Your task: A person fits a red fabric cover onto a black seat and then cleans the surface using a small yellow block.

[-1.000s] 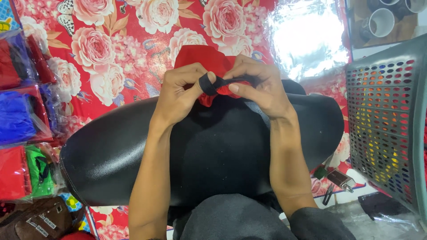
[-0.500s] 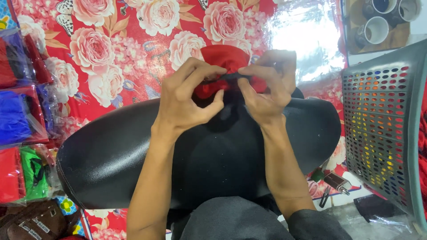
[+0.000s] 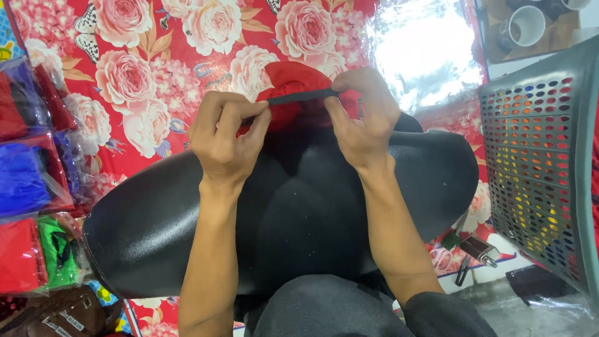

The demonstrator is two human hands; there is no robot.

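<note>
Floor cover: red plastic sheet (image 3: 156,75) printed with pink roses, spread under everything; glossy glare at upper right.
Cushion: large black leather-like pad (image 3: 299,212) lying across the lap, rounded at both ends, used as the work surface.
Basket: grey perforated plastic crate (image 3: 536,181) on the right, coloured items showing through its holes.
Packets: clear bags of red, blue and green cloth (image 3: 25,181) stacked along the left edge.
Red cloth: small bunched red fabric piece (image 3: 293,81) at the far edge of the cushion, between and partly under both hands.
Black strip: thin dark band (image 3: 302,97) stretched taut across the red cloth, running from one hand to the other.
Left hand: left hand (image 3: 228,140) pinched closed, thumb and forefinger clamping the strip's left end.
Right hand: right hand (image 3: 362,118) curled closed over the strip's right end and the cloth's edge.
Small items: dark metal bits (image 3: 474,249) on the floor by the right forearm; kind unclear.
Risk: band under tension, judged likely to slip from a fingertip pinch and snap back, or ride off the bunched cloth edge.
</note>
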